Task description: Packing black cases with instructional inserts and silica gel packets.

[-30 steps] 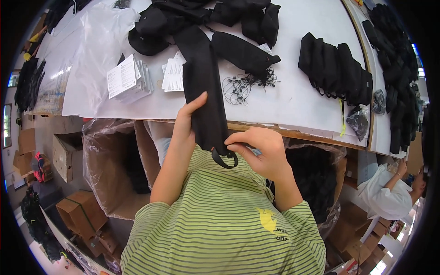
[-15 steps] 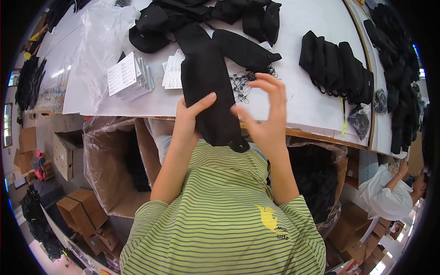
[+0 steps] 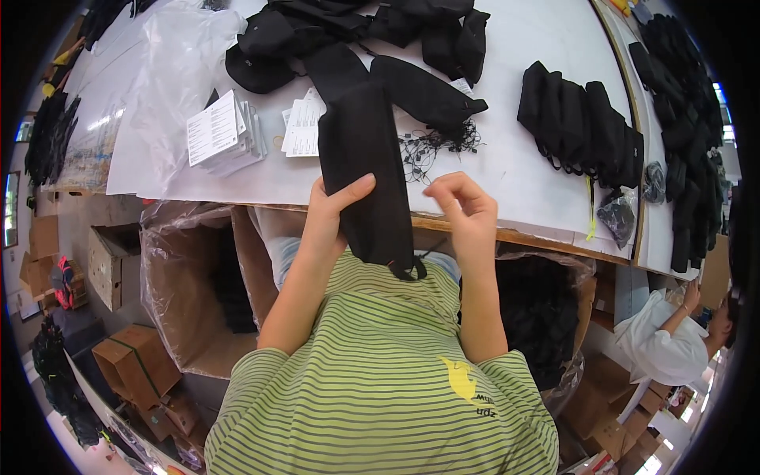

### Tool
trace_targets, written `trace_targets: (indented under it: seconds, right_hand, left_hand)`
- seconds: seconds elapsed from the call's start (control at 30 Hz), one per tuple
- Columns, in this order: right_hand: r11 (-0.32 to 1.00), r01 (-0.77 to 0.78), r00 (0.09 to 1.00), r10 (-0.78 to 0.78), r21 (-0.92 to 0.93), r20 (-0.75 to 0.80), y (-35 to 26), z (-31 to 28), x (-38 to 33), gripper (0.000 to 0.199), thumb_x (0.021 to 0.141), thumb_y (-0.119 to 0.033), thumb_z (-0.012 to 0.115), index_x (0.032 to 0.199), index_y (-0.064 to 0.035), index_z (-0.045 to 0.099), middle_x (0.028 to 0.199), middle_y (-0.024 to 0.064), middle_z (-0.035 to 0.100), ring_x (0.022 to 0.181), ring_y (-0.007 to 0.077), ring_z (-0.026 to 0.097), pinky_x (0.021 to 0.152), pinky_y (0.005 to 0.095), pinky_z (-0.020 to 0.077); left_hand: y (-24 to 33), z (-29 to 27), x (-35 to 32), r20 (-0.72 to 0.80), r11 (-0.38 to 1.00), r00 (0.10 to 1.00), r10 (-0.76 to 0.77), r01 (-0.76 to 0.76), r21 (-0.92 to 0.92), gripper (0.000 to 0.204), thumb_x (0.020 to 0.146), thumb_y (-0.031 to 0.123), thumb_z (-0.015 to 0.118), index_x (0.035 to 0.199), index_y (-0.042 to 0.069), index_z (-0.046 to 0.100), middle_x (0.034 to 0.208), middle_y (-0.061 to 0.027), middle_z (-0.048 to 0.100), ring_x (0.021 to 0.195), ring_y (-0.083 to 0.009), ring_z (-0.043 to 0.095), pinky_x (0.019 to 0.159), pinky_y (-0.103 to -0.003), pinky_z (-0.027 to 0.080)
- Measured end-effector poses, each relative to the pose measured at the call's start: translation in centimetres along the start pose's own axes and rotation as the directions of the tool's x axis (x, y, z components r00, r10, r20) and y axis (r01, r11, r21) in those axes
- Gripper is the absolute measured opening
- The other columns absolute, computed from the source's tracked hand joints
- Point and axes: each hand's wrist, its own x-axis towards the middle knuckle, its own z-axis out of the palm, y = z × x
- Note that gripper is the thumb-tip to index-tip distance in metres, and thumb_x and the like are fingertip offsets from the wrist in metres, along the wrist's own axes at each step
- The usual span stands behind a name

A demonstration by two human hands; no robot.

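Note:
A long black fabric pouch (image 3: pixel 362 170) hangs over the table's front edge, its lower end in front of my shirt. My left hand (image 3: pixel 328 212) grips its left side, thumb on top and the other fingers hidden beneath. Small dark loops (image 3: pixel 410 271) show at the pouch's lower end. To the right of the pouch, apart from it, my right hand (image 3: pixel 469 207) has its fingers curled together in a pinch; whatever may be between them is too small to see. Thin black tag strings (image 3: pixel 443 145) lie in a tangle beyond that hand.
White printed tags (image 3: pixel 226 133) stand stacked on the left, near clear plastic sheeting (image 3: pixel 162 87). More black pouches (image 3: pixel 574 119) lie in a row at right and heap at the back. Plastic-lined cartons (image 3: pixel 186 293) sit below the table edge. Another person (image 3: pixel 665 336) is at far right.
My right hand has drawn down toward me, and its spread fingers have curled together. The pouch in my left hand has shifted slightly down and toward me.

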Motion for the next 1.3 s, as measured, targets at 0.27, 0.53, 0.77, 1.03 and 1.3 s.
trace_targets:
  seconds: [0.27, 0.53, 0.77, 1.03, 1.3]
  right_hand:
    - [0.952, 0.215, 0.976, -0.199, -0.22, 0.089, -0.7, 1.0, -0.5, 0.008, 0.083, -0.008, 0.067, 0.082, 0.0003, 0.066, 0.078, 0.0043, 0.064, 0.074, 0.0119, 0.056, 0.069, 0.0252, 0.0423]
    - [0.941, 0.17, 0.985, -0.158, -0.291, 0.066, -1.5, 1.4, -0.7, 0.007, 0.078, -0.008, 0.07, 0.08, -0.0024, 0.067, 0.076, 0.0043, 0.063, 0.069, 0.0139, 0.055, 0.064, 0.0265, 0.0437]
    - [0.901, 0.234, 0.972, -0.225, -0.367, 0.067, -1.5, 1.7, -1.2, 0.006, 0.077, -0.008, 0.071, 0.08, -0.0031, 0.068, 0.075, 0.0044, 0.064, 0.067, 0.0147, 0.055, 0.062, 0.0267, 0.0439]
    - [0.907, 0.187, 0.971, -0.228, -0.377, -0.067, -3.6, 1.6, -4.1, 0.005, 0.083, -0.008, 0.068, 0.086, -0.0044, 0.071, 0.077, 0.0064, 0.066, 0.062, 0.0125, 0.056, 0.053, 0.0237, 0.0428]
    - [0.828, 0.301, 0.948, -0.312, -0.473, 0.056, -0.1, 2.5, -2.8, 0.032, 0.07, -0.006, 0.077, 0.101, -0.0107, 0.069, 0.119, 0.0084, 0.062, 0.085, 0.0173, 0.065, 0.062, 0.0244, 0.052]
  left_hand:
    - [-0.2, -0.5, 0.1, 0.043, 0.998, 0.999, -0.006, 0.008, -0.057, 0.033, 0.077, 0.013, 0.074, 0.103, -0.003, 0.06, 0.091, -0.0104, 0.066, 0.078, -0.0181, 0.065, 0.071, -0.03, 0.055]
    - [-0.2, -0.2, 0.1, 0.025, 1.0, 1.0, 0.008, -0.007, -0.029, 0.032, 0.077, 0.011, 0.074, 0.102, -0.004, 0.06, 0.091, -0.0112, 0.066, 0.077, -0.0175, 0.065, 0.071, -0.029, 0.055]
    - [-0.3, -0.6, 0.1, 0.037, 1.0, 0.999, 0.009, -0.01, 0.016, 0.031, 0.077, 0.011, 0.074, 0.101, -0.004, 0.061, 0.091, -0.0106, 0.066, 0.078, -0.0175, 0.065, 0.072, -0.03, 0.055]
    - [-0.7, 0.3, -0.1, -0.102, 0.969, 0.994, -0.027, 0.0, -0.249, 0.036, 0.091, 0.02, 0.061, 0.119, -0.001, 0.053, 0.112, -0.0107, 0.062, 0.099, -0.0211, 0.062, 0.088, -0.035, 0.05]
    - [-1.9, 0.3, -1.5, 0.102, 0.881, 0.99, -0.094, 0.13, -0.455, 0.045, 0.098, 0.031, 0.048, 0.133, 0.004, 0.042, 0.134, -0.0088, 0.049, 0.124, -0.0227, 0.046, 0.106, -0.04, 0.035]
